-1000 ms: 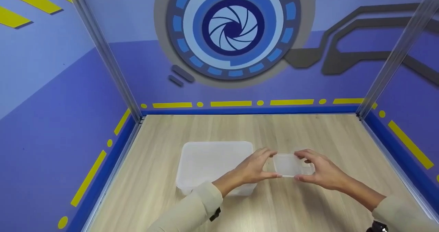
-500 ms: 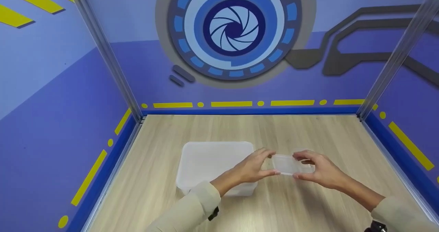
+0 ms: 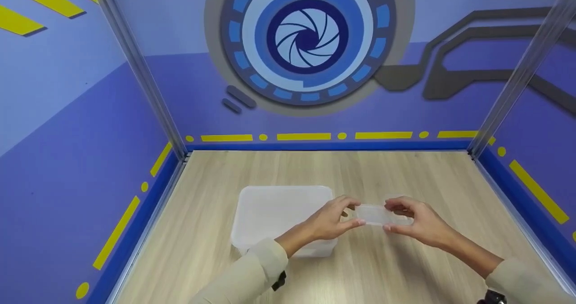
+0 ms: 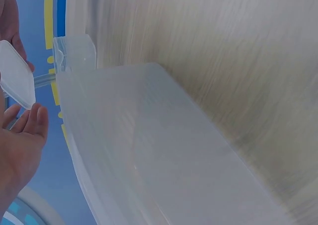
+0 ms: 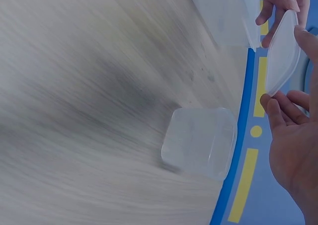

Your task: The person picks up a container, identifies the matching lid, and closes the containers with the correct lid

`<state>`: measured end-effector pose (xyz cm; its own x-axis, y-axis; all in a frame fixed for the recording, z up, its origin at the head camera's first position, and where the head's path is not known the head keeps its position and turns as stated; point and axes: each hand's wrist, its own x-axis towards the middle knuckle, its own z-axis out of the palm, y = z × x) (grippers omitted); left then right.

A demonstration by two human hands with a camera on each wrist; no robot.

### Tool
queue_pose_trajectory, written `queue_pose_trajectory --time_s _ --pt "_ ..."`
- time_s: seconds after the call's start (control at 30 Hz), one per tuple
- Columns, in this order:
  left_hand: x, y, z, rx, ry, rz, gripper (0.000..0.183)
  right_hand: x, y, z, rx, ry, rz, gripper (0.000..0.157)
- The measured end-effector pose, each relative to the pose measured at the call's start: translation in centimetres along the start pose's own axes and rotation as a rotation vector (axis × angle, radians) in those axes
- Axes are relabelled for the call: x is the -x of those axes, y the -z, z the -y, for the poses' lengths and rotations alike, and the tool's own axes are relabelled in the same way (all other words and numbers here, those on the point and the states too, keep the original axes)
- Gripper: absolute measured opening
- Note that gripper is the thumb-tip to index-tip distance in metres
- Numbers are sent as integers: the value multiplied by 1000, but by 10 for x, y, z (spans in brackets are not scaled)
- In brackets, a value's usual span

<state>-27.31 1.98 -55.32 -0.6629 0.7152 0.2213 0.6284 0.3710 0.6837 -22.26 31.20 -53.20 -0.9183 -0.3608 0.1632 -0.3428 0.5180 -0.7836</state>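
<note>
Both hands hold a small translucent plastic lid (image 3: 373,215) in the air above the table. The left hand (image 3: 330,218) pinches its left end between thumb and fingers, and the right hand (image 3: 418,221) pinches its right end. The lid is tilted, seen nearly edge-on in the head view and as a rounded flat panel in the right wrist view. Below the right hand, a small clear plastic container (image 5: 198,143) stands on the table, mostly hidden by that hand in the head view. Left of it sits a large translucent plastic box (image 3: 279,209), partly covered by the left forearm.
The wood-grain table (image 3: 216,169) is bounded by blue and purple printed walls (image 3: 180,88) with metal corner posts (image 3: 139,70). The large box lies close to the left wrist.
The lid has tipped, going from a broad face towards the head camera to a narrow one. Both hands have shifted only slightly. The box and the small container stay put.
</note>
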Motion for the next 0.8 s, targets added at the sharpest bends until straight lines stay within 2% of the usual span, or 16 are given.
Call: queue_pose_trajectory --time_s 0.13,0.4,0.6,0.8 --pt "0 -2 2 44 -5 -18 48 1 -1 -1 -15 -8 1 63" --pt "5 1 3 90 5 -48 45 -1 0 2 -12 -19 3 61" --pt "5 3 4 92 3 -65 44 -1 -2 3 -25 -19 -12 54" --pt "3 3 4 77 -30 -93 36 -3 -3 3 -52 -51 -31 47"
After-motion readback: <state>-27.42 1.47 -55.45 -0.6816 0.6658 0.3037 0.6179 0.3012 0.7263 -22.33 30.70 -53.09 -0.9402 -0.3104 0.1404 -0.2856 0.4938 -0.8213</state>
